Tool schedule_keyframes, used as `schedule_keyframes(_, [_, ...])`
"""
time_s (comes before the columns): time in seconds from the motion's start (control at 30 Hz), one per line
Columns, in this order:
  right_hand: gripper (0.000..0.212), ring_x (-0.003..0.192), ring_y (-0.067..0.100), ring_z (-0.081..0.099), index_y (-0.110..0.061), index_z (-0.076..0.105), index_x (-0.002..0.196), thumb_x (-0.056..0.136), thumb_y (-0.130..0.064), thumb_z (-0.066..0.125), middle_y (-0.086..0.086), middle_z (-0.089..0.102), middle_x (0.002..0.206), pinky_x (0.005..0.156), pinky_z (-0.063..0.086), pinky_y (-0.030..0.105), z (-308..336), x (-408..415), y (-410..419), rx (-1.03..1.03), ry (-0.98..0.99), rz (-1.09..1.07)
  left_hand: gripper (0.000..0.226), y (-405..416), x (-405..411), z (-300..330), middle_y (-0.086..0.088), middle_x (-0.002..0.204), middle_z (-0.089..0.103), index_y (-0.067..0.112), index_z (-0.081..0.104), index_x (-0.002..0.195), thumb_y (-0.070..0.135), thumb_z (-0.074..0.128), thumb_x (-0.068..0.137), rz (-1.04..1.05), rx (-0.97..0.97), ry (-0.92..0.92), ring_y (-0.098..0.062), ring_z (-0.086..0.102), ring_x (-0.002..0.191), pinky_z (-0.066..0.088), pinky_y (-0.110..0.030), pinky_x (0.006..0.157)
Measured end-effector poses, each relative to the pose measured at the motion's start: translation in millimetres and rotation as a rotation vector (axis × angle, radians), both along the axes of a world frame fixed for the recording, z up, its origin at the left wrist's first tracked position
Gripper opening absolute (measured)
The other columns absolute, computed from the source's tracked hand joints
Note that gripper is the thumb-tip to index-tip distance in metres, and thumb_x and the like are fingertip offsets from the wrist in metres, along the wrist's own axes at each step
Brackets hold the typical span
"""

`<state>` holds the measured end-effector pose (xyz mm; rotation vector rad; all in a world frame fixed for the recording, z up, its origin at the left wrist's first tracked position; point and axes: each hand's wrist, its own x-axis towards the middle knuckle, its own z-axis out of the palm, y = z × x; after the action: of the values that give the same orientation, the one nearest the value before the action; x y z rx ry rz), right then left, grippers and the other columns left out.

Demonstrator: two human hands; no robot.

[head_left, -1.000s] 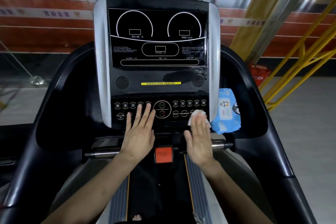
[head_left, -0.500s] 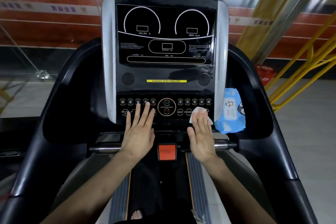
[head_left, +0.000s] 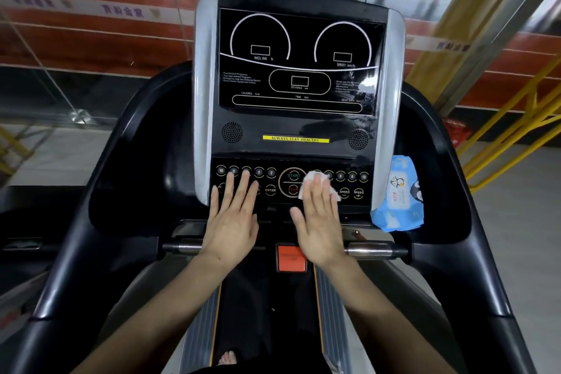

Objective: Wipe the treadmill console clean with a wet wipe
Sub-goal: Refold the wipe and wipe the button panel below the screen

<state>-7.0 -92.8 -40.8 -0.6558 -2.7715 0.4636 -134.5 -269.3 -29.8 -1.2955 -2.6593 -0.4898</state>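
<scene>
The treadmill console (head_left: 299, 106) is a black panel with silver side trim, dial markings above and a button row below. My right hand (head_left: 318, 222) lies flat with straight fingers, pressing a white wet wipe (head_left: 309, 184) onto the buttons just right of the round START/STOP control. Most of the wipe is hidden under the fingers. My left hand (head_left: 233, 222) rests flat on the left side of the button row, fingers spread, holding nothing. Wet streaks show on the screen's right side.
A blue pack of wet wipes (head_left: 400, 194) sits in the right side tray beside the console. A red safety key block (head_left: 291, 258) and a chrome handlebar (head_left: 370, 250) lie just below the hands. Black side rails curve down both sides. Yellow railings stand at far right.
My right hand has slid the wipe leftwards along the button row, from near the speed buttons to beside the START/STOP control. My left hand has stayed on the left buttons.
</scene>
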Motion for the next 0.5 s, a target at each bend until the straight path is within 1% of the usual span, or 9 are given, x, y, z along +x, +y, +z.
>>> schedule_keyframes(0.1, [0.072, 0.158, 0.016, -0.022, -0.021, -0.01, 0.165, 0.111, -0.052, 0.025, -0.001, -0.019, 0.173, 0.131, -0.004, 0.045, 6, -32, -30, 0.095, -0.07, 0.177, 0.073, -6, -8, -1, -0.006, 0.174, 0.005, 0.012, 0.023, 0.163, 0.022, 0.057, 0.099, 0.007, 0.02, 0.003, -0.029, -0.004, 0.161, 0.01, -0.061, 0.128])
schedule_keyframes(0.17, [0.071, 0.158, 0.013, -0.021, -0.021, -0.007, 0.166, 0.11, -0.055, 0.021, -0.003, -0.018, 0.173, 0.131, -0.002, 0.043, 9, -34, -25, 0.138, -0.099, 0.218, 0.073, -10, -14, -1, -0.005, 0.174, 0.004, 0.013, 0.02, 0.164, 0.022, 0.056, 0.1, 0.023, 0.028, -0.003, -0.028, -0.005, 0.161, 0.01, -0.06, 0.128])
schedule_keyframes(0.23, [0.071, 0.159, 0.013, -0.018, -0.022, -0.006, 0.166, 0.109, -0.057, 0.02, -0.004, -0.015, 0.173, 0.131, 0.001, 0.043, 7, -18, -5, 0.145, -0.089, 0.18, 0.074, -13, -19, -1, -0.004, 0.175, 0.002, 0.013, 0.017, 0.164, 0.022, 0.054, 0.1, 0.036, 0.028, -0.006, -0.028, -0.007, 0.161, 0.008, -0.059, 0.128])
schedule_keyframes(0.33, [0.073, 0.159, 0.016, -0.017, -0.019, -0.008, 0.166, 0.108, -0.059, 0.012, 0.0, -0.016, 0.173, 0.131, 0.005, 0.047, 4, 10, 21, 0.096, -0.069, -0.008, 0.074, -18, -23, -2, -0.005, 0.175, 0.001, 0.013, 0.016, 0.164, 0.022, 0.053, 0.101, 0.032, 0.011, 0.001, -0.03, -0.006, 0.161, 0.011, -0.06, 0.128])
schedule_keyframes(0.4, [0.076, 0.158, 0.019, -0.022, -0.018, -0.013, 0.164, 0.106, -0.061, 0.009, 0.001, -0.024, 0.172, 0.131, 0.001, 0.049, 5, 7, 14, 0.046, -0.077, -0.073, 0.074, -24, -27, -3, -0.005, 0.175, 0.002, 0.013, 0.017, 0.164, 0.023, 0.053, 0.101, 0.032, 0.008, 0.009, -0.031, -0.006, 0.161, 0.011, -0.059, 0.128])
schedule_keyframes(0.5, [0.077, 0.157, 0.022, -0.027, -0.019, -0.018, 0.163, 0.107, -0.059, 0.017, 0.0, -0.027, 0.171, 0.129, -0.007, 0.047, 11, -27, -23, 0.057, -0.077, -0.013, 0.074, -32, -34, 0, -0.006, 0.175, 0.003, 0.013, 0.017, 0.164, 0.023, 0.053, 0.1, 0.039, 0.011, -0.002, -0.031, -0.007, 0.16, 0.01, -0.06, 0.128])
